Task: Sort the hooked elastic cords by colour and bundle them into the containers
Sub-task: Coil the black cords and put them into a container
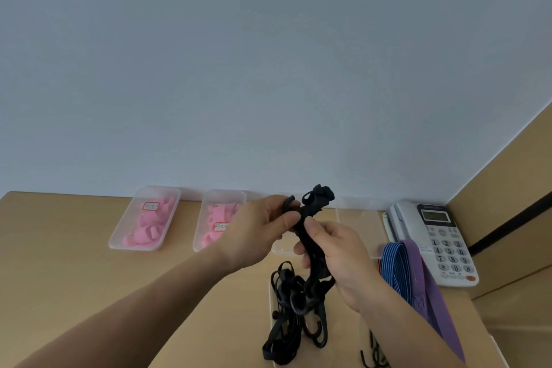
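Observation:
A folded bundle of black elastic cord (310, 212) is held up above the desk, its hooks sticking out at the top. My left hand (260, 227) pinches its upper part between thumb and fingers. My right hand (337, 254) grips the bundle lower down. Beneath the hands, more black hooked cords (286, 323) lie in a loose heap in a clear container. To the right, blue striped cords (394, 266) and purple cords (424, 281) hang over another clear container, partly hidden by my right forearm.
Two clear trays holding pink pieces (146, 218) (216, 221) stand at the back of the wooden desk (74, 248). An empty clear tray (358, 218) sits behind my hands. A white desk telephone (439, 236) stands at the right by a wooden side panel.

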{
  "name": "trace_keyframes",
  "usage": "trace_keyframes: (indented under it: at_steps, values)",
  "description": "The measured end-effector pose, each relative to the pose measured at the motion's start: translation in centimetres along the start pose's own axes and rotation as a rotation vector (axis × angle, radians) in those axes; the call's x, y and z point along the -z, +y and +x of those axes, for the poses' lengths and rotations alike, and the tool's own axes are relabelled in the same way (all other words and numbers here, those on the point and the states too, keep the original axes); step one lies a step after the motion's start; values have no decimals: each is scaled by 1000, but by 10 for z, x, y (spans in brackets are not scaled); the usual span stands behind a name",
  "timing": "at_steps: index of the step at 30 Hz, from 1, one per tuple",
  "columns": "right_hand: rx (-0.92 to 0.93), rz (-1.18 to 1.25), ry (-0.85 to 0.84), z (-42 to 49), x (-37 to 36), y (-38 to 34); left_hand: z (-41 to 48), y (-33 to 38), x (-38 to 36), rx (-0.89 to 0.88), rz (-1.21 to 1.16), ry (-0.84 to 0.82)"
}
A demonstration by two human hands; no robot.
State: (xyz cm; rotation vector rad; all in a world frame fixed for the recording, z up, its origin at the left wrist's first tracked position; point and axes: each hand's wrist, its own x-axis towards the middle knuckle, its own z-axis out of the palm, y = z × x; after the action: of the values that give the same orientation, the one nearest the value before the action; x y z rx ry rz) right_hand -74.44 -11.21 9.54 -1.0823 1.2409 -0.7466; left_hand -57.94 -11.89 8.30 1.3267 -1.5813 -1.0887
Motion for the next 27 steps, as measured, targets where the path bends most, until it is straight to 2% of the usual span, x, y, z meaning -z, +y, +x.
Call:
trace_keyframes:
  at_steps: [3,5,7,10,13,15,19,20,21,23,27]
  values:
    - [-70,36,-7,0,1,-3,-6,2,-1,-185,266,93]
    - [-138,150,-51,1,4,-7,-7,1,-1,-414,459,183]
    - [-155,258,-82,2,5,-10,-5,-2,0,-604,603,202]
    - [-111,324,-71,6,5,-6,3,-11,0,-792,779,222]
    - [-96,368,-11,11,3,-3,8,-25,-3,-892,854,234]
    - [-59,358,42,12,3,-1,8,-28,-6,-773,701,205]
    - [57,381,26,12,8,-3,0,-9,-2,-21,16,-56]
    - [77,383,22,12,9,-4,1,-6,2,93,-102,-104]
    - [92,374,13,13,10,-4,2,-4,5,136,-155,-144]
    - [119,311,-18,13,11,-3,2,4,7,107,-127,-205]
    - [123,177,4,10,11,-2,2,6,5,102,-135,-204]
